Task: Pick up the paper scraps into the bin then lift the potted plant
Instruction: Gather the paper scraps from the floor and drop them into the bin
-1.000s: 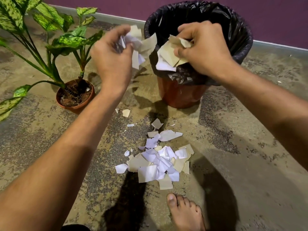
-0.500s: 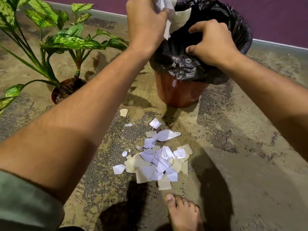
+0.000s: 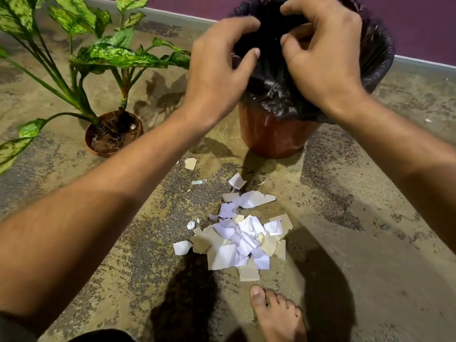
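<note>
A pile of white and cream paper scraps (image 3: 243, 239) lies on the floor in front of me. Behind it stands the bin (image 3: 271, 137), an orange pot lined with a black bag. My left hand (image 3: 217, 70) hovers at the bin's near left rim, fingers spread and empty. Over the bin's mouth my right hand (image 3: 323, 55) curls its fingers loosely, with no paper visible in it. The potted plant (image 3: 114, 134), in a brown pot with spotted green leaves, stands on the floor to the left of the bin.
A few stray scraps (image 3: 191, 163) lie between the plant and the bin. My bare foot (image 3: 276, 314) rests just below the pile. A purple wall (image 3: 419, 25) runs behind the bin. The floor is mottled concrete.
Both hands held handfuls of scraps and carried them over the bin. Now the scraps are gone from both hands, and the left hand has come down to the rim.
</note>
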Demonstrator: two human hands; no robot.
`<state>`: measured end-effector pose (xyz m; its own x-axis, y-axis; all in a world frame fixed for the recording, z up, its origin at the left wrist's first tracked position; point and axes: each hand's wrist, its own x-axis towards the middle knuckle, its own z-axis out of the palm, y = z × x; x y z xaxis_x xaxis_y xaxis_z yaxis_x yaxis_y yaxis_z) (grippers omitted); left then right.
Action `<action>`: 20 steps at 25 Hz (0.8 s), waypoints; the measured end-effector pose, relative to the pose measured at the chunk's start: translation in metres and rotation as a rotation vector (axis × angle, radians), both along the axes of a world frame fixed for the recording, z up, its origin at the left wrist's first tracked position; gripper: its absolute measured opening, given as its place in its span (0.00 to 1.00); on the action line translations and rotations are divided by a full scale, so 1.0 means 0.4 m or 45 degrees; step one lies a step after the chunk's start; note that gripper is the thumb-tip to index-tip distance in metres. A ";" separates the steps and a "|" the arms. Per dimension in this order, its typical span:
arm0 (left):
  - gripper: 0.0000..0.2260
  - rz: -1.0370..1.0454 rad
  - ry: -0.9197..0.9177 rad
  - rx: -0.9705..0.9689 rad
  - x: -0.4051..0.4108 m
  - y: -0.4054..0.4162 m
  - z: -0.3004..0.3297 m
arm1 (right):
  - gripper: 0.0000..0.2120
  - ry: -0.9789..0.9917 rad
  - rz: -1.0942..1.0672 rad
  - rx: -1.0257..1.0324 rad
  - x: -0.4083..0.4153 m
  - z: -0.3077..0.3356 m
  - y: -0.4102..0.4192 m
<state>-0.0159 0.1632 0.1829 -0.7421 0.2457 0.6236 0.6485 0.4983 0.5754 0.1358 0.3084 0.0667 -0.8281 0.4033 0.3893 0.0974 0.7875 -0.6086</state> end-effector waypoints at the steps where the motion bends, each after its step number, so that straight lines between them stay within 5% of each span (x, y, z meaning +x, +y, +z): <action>1: 0.14 0.002 0.044 -0.002 0.020 -0.022 -0.020 | 0.20 -0.301 0.094 -0.029 0.159 -0.135 -0.045; 3: 0.12 0.012 0.087 -0.013 0.060 -0.068 -0.073 | 0.12 -0.719 0.251 0.071 0.402 -0.352 -0.130; 5: 0.13 0.063 -0.014 -0.064 0.101 -0.119 -0.146 | 0.13 -0.861 0.486 0.134 0.329 -0.319 -0.099; 7: 0.15 0.108 -0.292 -0.206 0.147 -0.172 -0.228 | 0.15 -0.714 0.634 0.102 0.120 -0.192 -0.058; 9: 0.20 0.137 -0.667 -0.481 0.187 -0.222 -0.311 | 0.15 -0.233 0.863 0.413 -0.121 -0.039 -0.074; 10: 0.26 0.156 -0.840 -0.669 0.203 -0.242 -0.346 | 0.19 -0.211 1.016 0.498 -0.167 -0.017 -0.092; 15: 0.55 0.044 -1.353 -1.302 0.287 -0.306 -0.464 | 0.55 -1.244 1.150 0.818 -0.069 -0.140 -0.046; 20: 0.61 0.065 -1.447 -1.390 0.348 -0.305 -0.521 | 0.69 -1.406 1.092 0.889 0.014 -0.203 0.005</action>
<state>0.1231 0.0412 -0.0255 -0.7019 0.1477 -0.6968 0.1153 0.9889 0.0935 0.1415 0.3104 -0.0144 -0.6986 -0.3160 -0.6419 -0.3767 0.9252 -0.0455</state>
